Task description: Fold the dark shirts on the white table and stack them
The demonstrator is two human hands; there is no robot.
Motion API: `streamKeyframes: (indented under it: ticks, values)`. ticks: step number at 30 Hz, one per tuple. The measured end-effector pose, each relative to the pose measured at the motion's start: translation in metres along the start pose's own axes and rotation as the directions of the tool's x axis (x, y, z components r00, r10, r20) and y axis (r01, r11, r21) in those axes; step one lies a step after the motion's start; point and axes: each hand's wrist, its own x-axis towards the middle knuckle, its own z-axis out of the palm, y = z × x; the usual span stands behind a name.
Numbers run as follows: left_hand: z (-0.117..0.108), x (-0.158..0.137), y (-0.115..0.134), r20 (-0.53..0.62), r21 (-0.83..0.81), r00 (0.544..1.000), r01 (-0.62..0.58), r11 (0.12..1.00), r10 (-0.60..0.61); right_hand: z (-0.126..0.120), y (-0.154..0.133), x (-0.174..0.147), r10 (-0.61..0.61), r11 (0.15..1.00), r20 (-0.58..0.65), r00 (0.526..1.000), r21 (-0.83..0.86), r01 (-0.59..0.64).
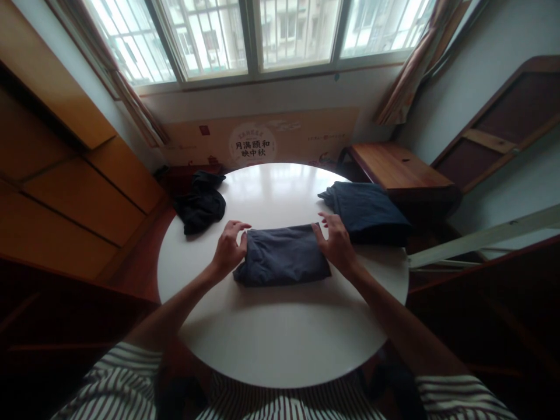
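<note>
A folded dark grey garment [284, 256] lies as a flat rectangle on the white round table [280, 344]; its exact kind does not show. At its far left corner is my left hand [231, 245], thumb against the cloth's edge and fingers stretched forward, apart from the thumb. My right hand [336, 242] is at the far right corner, with its thumb on the cloth and its fingers spread beyond the edge. Neither hand is closed round the fabric.
A stack of folded navy cloth [367, 213] sits at the table's right edge. Crumpled black cloth [201, 204] lies at the left edge. Behind on the right stands a low wooden table [398, 166]; wooden cabinets [87, 192] line the left, and barred windows [262, 41] face me.
</note>
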Motion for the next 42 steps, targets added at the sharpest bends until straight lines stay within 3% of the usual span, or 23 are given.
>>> streamKeyframes:
  ticks: [2,4,6,7,10,12,16,20,24,26,29,31,35,36,39,40,42]
  values:
    - [0.007,-0.001,0.022,0.131,0.042,0.978,-0.171,0.984,0.164,-0.001,-0.022,-0.004,-0.178,0.982,0.077,0.981,-0.057,0.183]
    - [0.021,-0.003,0.036,0.320,0.077,0.919,-0.269,0.960,0.231,0.004,-0.040,-0.010,-0.281,0.946,0.287,0.916,-0.077,0.315]
    - [0.038,-0.006,0.039,0.449,0.179,0.877,-0.276,0.944,0.171,0.013,-0.046,-0.017,-0.248,0.926,0.458,0.853,-0.146,0.348]
    - [0.044,-0.009,0.037,0.478,0.239,0.870,-0.257,0.936,0.117,0.018,-0.044,-0.020,-0.190,0.922,0.500,0.845,-0.205,0.328]
    - [0.050,-0.017,0.020,0.487,0.361,0.873,-0.182,0.915,-0.018,0.025,-0.020,-0.024,0.007,0.914,0.524,0.852,-0.348,0.207]
    - [0.046,-0.022,0.011,0.471,0.391,0.880,-0.145,0.909,-0.062,0.023,0.000,-0.023,0.063,0.916,0.527,0.847,-0.367,0.160]
    - [0.036,-0.023,0.003,0.472,0.401,0.875,-0.105,0.910,-0.107,0.017,0.023,-0.019,0.076,0.922,0.548,0.833,-0.357,0.151]
    - [0.034,-0.006,-0.009,0.452,0.405,0.879,-0.052,0.913,-0.150,0.015,0.023,-0.015,0.074,0.911,0.557,0.827,-0.374,0.171]
    - [0.030,0.022,-0.030,0.366,0.284,0.924,0.004,0.959,-0.112,0.012,0.014,0.008,0.011,0.930,0.562,0.827,-0.309,0.197]
    - [0.028,0.032,-0.038,0.308,0.194,0.937,0.109,0.975,-0.167,0.012,0.011,0.028,0.019,0.958,0.591,0.807,-0.242,0.155]
    - [0.025,0.042,-0.043,0.330,-0.013,0.893,0.329,0.944,-0.307,0.011,0.010,0.055,0.081,0.982,0.670,0.738,-0.180,0.056]
    - [0.026,0.049,-0.041,0.379,-0.187,0.875,0.391,0.901,-0.301,0.010,0.011,0.068,0.125,0.983,0.717,0.686,-0.183,0.013]
    - [0.031,0.066,-0.026,0.411,-0.437,0.899,0.340,0.833,-0.151,0.003,0.010,0.077,0.180,0.984,0.866,0.466,-0.164,-0.075]
    - [0.033,0.071,-0.020,0.425,-0.476,0.899,0.319,0.820,-0.103,0.002,0.009,0.078,0.164,0.985,0.878,0.449,-0.125,-0.115]
    - [0.041,0.085,0.000,0.448,-0.536,0.893,0.240,0.809,0.032,0.006,0.003,0.079,0.059,0.953,0.843,0.534,0.112,-0.282]
    - [0.043,0.090,0.006,0.438,-0.536,0.897,0.204,0.819,0.064,0.010,0.001,0.079,0.026,0.920,0.845,0.534,0.189,-0.345]
    - [0.046,0.096,0.015,0.396,-0.484,0.915,0.135,0.865,0.078,0.018,-0.003,0.079,-0.010,0.856,0.886,0.463,0.247,-0.455]
